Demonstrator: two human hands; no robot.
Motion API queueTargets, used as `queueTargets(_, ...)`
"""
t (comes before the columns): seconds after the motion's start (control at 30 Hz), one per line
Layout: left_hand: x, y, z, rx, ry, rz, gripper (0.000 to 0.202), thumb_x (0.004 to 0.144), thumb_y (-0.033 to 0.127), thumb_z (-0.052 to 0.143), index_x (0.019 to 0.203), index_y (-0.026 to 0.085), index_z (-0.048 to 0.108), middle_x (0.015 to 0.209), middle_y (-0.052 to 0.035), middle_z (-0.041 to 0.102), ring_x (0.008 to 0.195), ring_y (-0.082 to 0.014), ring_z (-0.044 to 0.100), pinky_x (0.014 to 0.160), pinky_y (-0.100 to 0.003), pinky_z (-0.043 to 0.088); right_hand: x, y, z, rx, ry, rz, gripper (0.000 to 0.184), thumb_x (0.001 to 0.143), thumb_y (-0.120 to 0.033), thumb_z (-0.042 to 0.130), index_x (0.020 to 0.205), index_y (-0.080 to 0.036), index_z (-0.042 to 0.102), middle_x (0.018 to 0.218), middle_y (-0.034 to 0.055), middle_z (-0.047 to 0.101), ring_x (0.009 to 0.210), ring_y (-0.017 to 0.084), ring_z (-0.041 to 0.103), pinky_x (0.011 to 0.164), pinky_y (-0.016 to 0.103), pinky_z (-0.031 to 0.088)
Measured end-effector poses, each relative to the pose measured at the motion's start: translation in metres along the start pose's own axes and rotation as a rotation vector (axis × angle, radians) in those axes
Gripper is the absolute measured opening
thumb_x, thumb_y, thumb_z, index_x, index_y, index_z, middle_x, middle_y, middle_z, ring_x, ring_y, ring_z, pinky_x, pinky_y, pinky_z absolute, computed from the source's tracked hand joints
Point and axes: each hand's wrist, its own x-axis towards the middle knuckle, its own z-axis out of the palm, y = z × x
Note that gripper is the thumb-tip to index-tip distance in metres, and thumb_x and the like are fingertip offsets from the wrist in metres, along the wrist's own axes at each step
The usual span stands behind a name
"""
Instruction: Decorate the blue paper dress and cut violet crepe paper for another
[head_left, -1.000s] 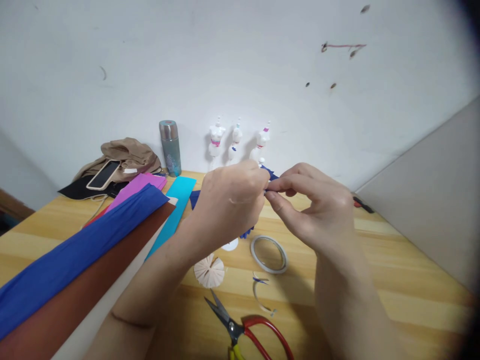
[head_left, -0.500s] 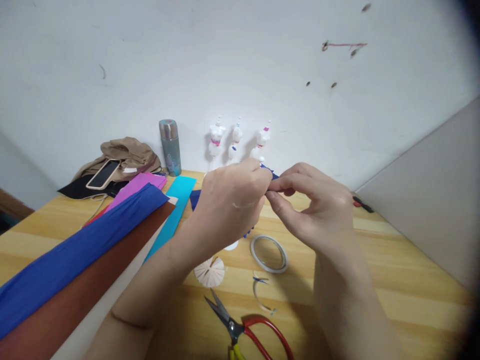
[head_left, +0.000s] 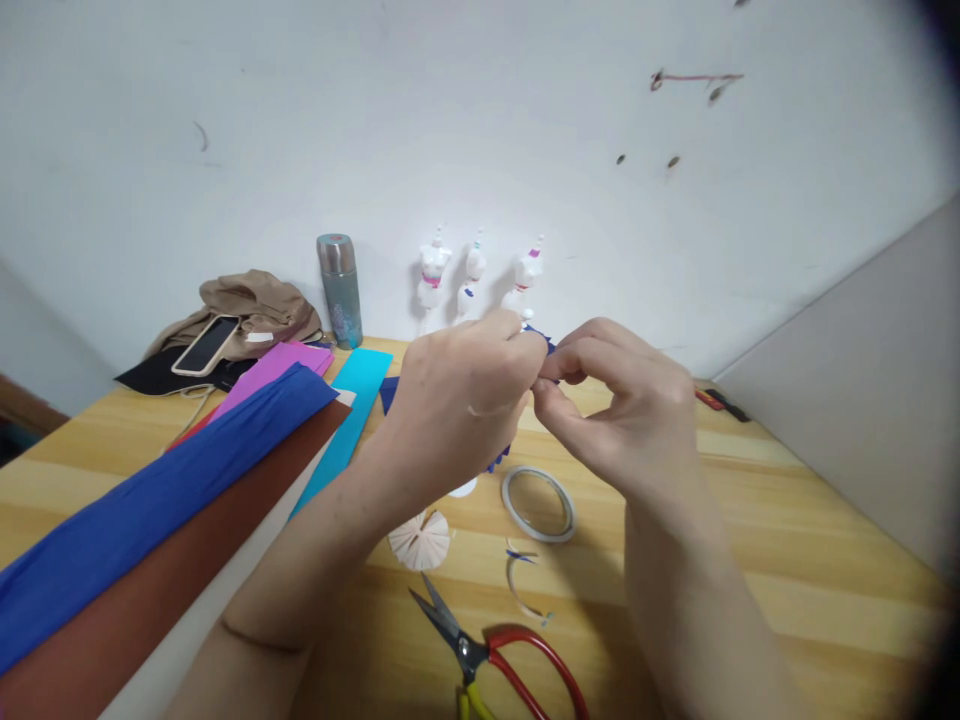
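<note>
Together, left hand (head_left: 459,400) and right hand (head_left: 626,405) pinch blue paper (head_left: 547,346) between them.

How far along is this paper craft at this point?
Done, it seems: a white pleated rosette lies on the table near the tape and scissors. In hand: the left hand and right hand pinch a small blue piece between their fingers. Left, probably: the three figures by the wall look mostly bare, and the long sheets lie largely whole.

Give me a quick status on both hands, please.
Left hand and right hand pinching dark blue paper piece together, above table. Tape ring and scissors below, untouched.
</note>
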Motion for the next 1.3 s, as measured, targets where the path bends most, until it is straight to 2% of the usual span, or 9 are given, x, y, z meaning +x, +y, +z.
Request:
queueTargets(0.27, -0.001, -0.004, 0.001, -0.079, -0.005, -0.002, 0.020, 0.089, 0.011, 0.052, 0.079, 0.021, 0.066, 0.078, -0.0031, 0.064, 0.071, -0.0178, 0.059, 0.059, -0.030, 0.038, -0.002, 0.002, 0.001, -0.010, 0.003, 0.019, 0.022, 0.076, -0.004, 0.057, 0.073, -0.025, 0.052, 0.072, -0.0004, 0.056, 0.065, 0.016, 0.055, 0.056, 0.033, 0.043)
queueTargets(0.43, -0.001, -0.010, -0.005, -0.161, -0.024, 0.016, 0.024, 0.091, 0.010, 0.051, 0.076, 0.018, 0.068, 0.076, -0.0027, 0.062, 0.071, -0.0160, 0.058, 0.064, -0.029, 0.042, -0.003, 0.005, 0.000, -0.022, 0.015, 0.014, 0.022, 0.076, -0.003, 0.058, 0.073, -0.025, 0.053, 0.073, -0.0005, 0.055, 0.065, 0.016, 0.055, 0.056, 0.032, 0.043)
queueTargets(0.6, -0.005, -0.019, -0.015, -0.252, -0.011, 0.109, 0.034, 0.081, -0.003, 0.047, 0.094, 0.018, 0.072, 0.083, -0.0023, 0.063, 0.075, -0.0136, 0.059, 0.068, -0.025, 0.046, -0.003, 0.004, -0.001, -0.012, 0.006, 0.003, 0.022, 0.079, -0.003, 0.059, 0.075, -0.025, 0.054, 0.073, -0.0007, 0.055, 0.066, 0.015, 0.055, 0.058, 0.032, 0.043)
queueTargets(0.73, -0.008, -0.022, -0.018, -0.172, -0.015, 0.122, 0.028, 0.083, 0.002, 0.052, 0.097, 0.019, 0.070, 0.085, -0.0025, 0.061, 0.071, -0.0126, 0.057, 0.063, -0.024, 0.044, -0.002, 0.003, -0.002, -0.009, 0.008, -0.012, 0.022, 0.081, -0.004, 0.059, 0.076, -0.025, 0.055, 0.072, -0.0010, 0.055, 0.066, 0.016, 0.055, 0.058, 0.032, 0.043)
queueTargets(0.9, -0.007, -0.018, -0.014, -0.112, -0.037, 0.125, 0.015, 0.088, 0.008, 0.055, 0.084, 0.018, 0.066, 0.081, -0.0017, 0.058, 0.069, -0.0118, 0.054, 0.060, -0.023, 0.040, -0.001, 0.001, -0.002, -0.028, 0.011, -0.037, 0.022, 0.083, -0.005, 0.059, 0.077, -0.025, 0.055, 0.071, -0.0007, 0.055, 0.066, 0.016, 0.055, 0.058, 0.032, 0.043)
queueTargets(1.0, -0.006, -0.017, -0.011, -0.096, -0.021, 0.142, 0.015, 0.089, 0.009, 0.053, 0.080, 0.017, 0.063, 0.081, -0.0018, 0.057, 0.067, -0.0116, 0.052, 0.057, -0.023, 0.037, 0.000, 0.001, -0.001, -0.059, 0.023, -0.055, 0.020, 0.083, -0.006, 0.060, 0.077, -0.024, 0.055, 0.070, -0.0008, 0.055, 0.065, 0.016, 0.055, 0.058, 0.032, 0.042)
queueTargets(1.3, -0.006, -0.017, -0.008, -0.093, -0.009, 0.203, 0.027, 0.091, 0.003, 0.042, 0.088, 0.019, 0.065, 0.082, -0.0021, 0.056, 0.066, -0.0116, 0.049, 0.053, -0.024, 0.030, 0.000, 0.002, 0.000, -0.051, 0.020, -0.055, 0.019, 0.083, -0.008, 0.059, 0.077, -0.025, 0.055, 0.071, -0.0008, 0.055, 0.066, 0.016, 0.056, 0.058, 0.031, 0.042)
